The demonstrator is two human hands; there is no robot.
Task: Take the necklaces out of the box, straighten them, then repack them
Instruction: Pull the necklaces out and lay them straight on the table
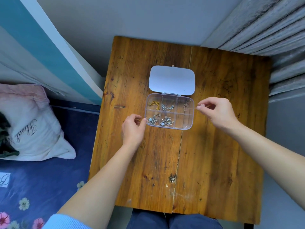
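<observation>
A clear six-compartment box lies open on the wooden table, its white lid folded back. A gold necklace fills the far left compartment, a silver chain the far middle one. Two more silver necklaces sit in the near left and near middle compartments. The near right compartment looks empty. My left hand touches the box's left near corner with its fingertips. My right hand pinches a thin pale chain that trails from the far right compartment over the box's right wall.
The table stands against a grey wall, with corrugated metal sheeting at the back right. Left of the table is a bed with a blue floral sheet and a white pillow. My knees show under the table's near edge.
</observation>
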